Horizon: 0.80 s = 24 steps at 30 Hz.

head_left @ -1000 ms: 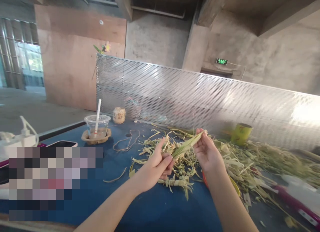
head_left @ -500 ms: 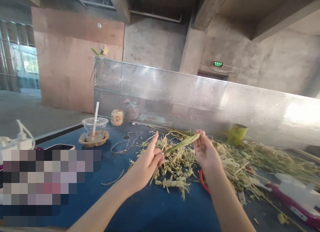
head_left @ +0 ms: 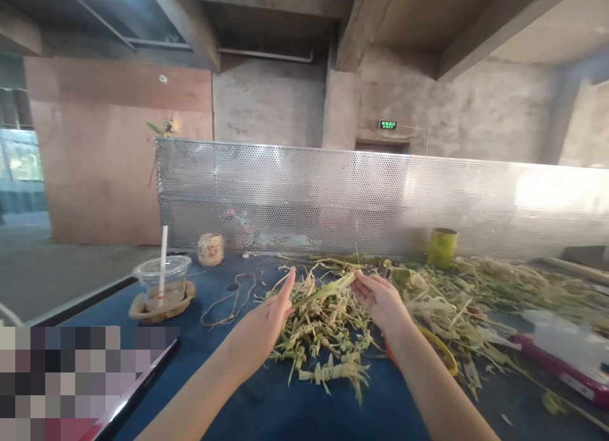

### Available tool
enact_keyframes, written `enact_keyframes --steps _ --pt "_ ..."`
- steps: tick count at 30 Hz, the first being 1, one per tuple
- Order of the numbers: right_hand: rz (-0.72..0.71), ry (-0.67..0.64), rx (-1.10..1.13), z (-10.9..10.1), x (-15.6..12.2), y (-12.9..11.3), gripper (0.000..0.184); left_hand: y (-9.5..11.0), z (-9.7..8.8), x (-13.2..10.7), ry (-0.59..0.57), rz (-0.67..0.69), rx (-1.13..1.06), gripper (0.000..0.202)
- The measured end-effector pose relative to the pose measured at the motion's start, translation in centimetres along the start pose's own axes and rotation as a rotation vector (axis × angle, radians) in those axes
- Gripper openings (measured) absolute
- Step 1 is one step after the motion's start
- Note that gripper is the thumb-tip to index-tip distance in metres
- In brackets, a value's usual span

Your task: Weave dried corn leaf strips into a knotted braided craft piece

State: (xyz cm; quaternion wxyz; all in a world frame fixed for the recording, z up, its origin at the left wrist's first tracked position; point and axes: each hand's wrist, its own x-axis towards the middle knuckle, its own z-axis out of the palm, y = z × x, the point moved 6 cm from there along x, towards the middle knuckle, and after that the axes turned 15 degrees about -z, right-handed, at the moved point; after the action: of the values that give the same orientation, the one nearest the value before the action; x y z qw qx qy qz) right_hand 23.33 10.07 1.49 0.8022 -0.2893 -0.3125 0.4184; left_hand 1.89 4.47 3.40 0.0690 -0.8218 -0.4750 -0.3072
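Pinching a long, pale-green strip of dried leaf (head_left: 328,291) between my two hands, over a heap of knotted, yellow-green leaf pieces (head_left: 328,339). Right hand (head_left: 380,301): thumb and forefinger pressed together on the strip's upper end, other fingers loosely curled. Left hand (head_left: 264,327): closed on the lower end, one digit sticking up; most of its fingertips are hidden from me. Strip slants up toward my right; cannot tell how much air lies between it and the heap.

On the blue tabletop (head_left: 304,419), right of the heap: a broad spread of shredded green and straw-coloured leaves (head_left: 457,314), a red-and-yellow curved rim (head_left: 442,347) partly behind my right arm and, well apart, a magenta-and-white block (head_left: 566,365). Left of the heap: a thin, pale looped cord (head_left: 233,316); farther left, a clear plastic cup (head_left: 148,276) with a white straw (head_left: 163,257), standing in a brown moulded holder (head_left: 176,310). Beyond the heap: a small, cream, mottled jar (head_left: 210,249) to the left, a yellow-green cylindrical container (head_left: 442,248) to the right, a silver perforated-metal screen (head_left: 295,181) behind everything.
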Motion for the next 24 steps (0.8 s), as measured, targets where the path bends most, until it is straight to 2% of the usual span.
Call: enact_keyframes --steps 2,4,6,7,8,9,11,13,16,19,24 --pt "-0.038 0.010 -0.078 -0.4 0.1 -0.3 0.036 -0.6 0.8 -0.2 -0.027 -0.035 0.020 0.068" --pt "-0.145 0.050 -0.209 -0.9 0.1 -1.5 0.030 -0.6 1.2 -0.4 -0.020 0.018 0.102 0.070" --pt "-0.574 0.057 -0.697 -0.5 -0.7 -4.9 0.026 -0.9 1.7 -0.3 -0.026 0.016 0.209 0.073" --pt "-0.739 0.024 -0.846 0.2 -1.5 -6.0 0.026 -1.0 2.0 -0.3 -0.037 0.019 0.247 0.074" --pt "-0.842 -0.034 -0.927 1.1 -2.4 -6.6 0.021 -1.0 2.2 -0.2 -0.043 0.021 0.273 0.074" --pt "-0.885 -0.157 -0.957 2.1 -3.3 -6.5 0.019 -1.0 2.4 -0.2 -0.045 0.020 0.287 0.074" --pt "-0.883 -0.460 -0.932 4.4 -5.3 -5.4 0.023 -0.8 2.4 -0.2 -0.032 0.016 0.287 0.073" --pt "-0.799 -0.687 -0.971 6.1 -7.2 -3.4 0.022 -0.4 2.2 -0.2 0.001 0.010 0.268 0.073" --pt "-0.767 -0.874 -1.063 7.5 -9.1 -1.1 0.019 0.2 2.0 -0.4 0.039 0.001 0.280 0.072" --pt "-0.771 -0.899 -1.081 7.7 -9.6 -0.4 0.024 0.4 1.9 -0.4 0.041 -0.018 0.294 0.071" --pt "-0.705 -0.825 -1.157 6.8 -9.0 -0.1 0.029 0.9 1.9 -0.4 0.011 0.001 0.279 0.071"
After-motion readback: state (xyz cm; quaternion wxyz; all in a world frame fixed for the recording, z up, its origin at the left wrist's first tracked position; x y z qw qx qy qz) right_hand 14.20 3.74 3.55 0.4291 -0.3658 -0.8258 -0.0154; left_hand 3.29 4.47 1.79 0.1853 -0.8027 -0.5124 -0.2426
